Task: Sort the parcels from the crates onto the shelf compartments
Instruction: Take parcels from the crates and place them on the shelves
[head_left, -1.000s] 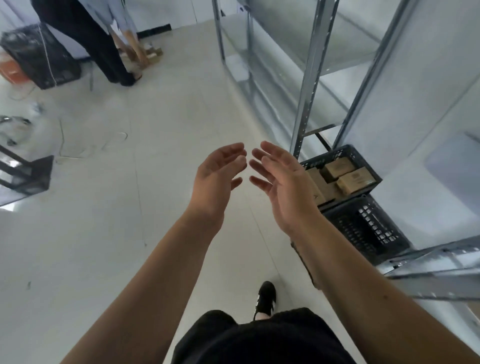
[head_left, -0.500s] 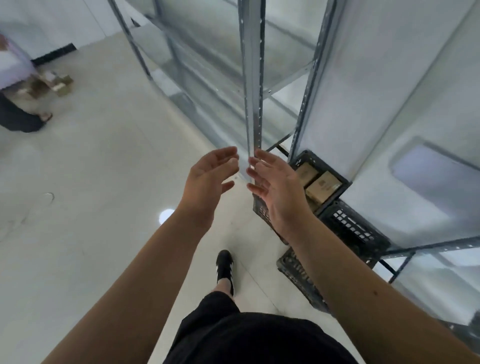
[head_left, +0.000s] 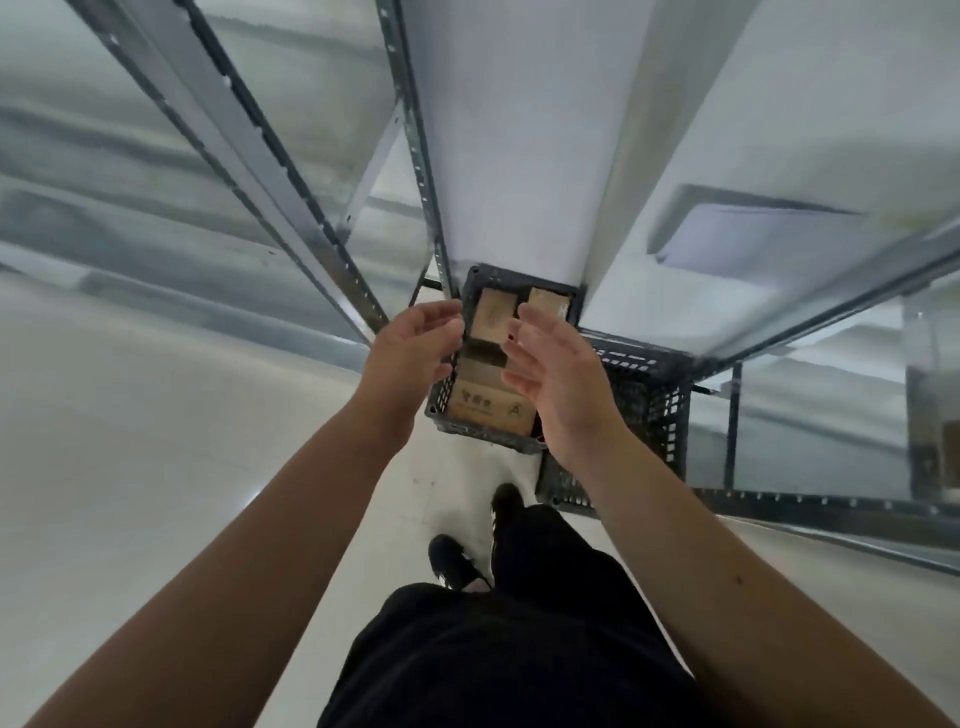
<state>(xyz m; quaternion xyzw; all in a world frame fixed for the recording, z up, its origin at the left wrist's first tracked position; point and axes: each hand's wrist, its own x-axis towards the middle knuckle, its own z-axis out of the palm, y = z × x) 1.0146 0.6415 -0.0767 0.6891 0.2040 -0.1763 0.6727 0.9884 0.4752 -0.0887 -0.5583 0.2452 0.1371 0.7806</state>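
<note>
A black plastic crate (head_left: 470, 428) stands on the floor under the metal shelf, holding several brown cardboard parcels (head_left: 492, 319). A larger printed parcel (head_left: 485, 408) lies at its near end. My left hand (head_left: 413, 345) hovers over the crate's left rim, fingers relaxed and holding nothing. My right hand (head_left: 556, 374) is held out above the crate's right side, palm facing left, also holding nothing. A second black crate (head_left: 644, 410) sits to the right, its inside mostly hidden behind my right arm.
A grey metal shelf unit (head_left: 519, 156) with perforated uprights (head_left: 415, 156) rises directly ahead and to both sides. A low shelf rail (head_left: 831, 514) runs at the right. Pale floor (head_left: 156, 441) spreads to the left. My black shoes (head_left: 457, 561) stand just before the crates.
The view has swung right and down, bringing the crate of parcels directly under my hands. Both hands stay open and have moved forward over the crate. The other person has left view.
</note>
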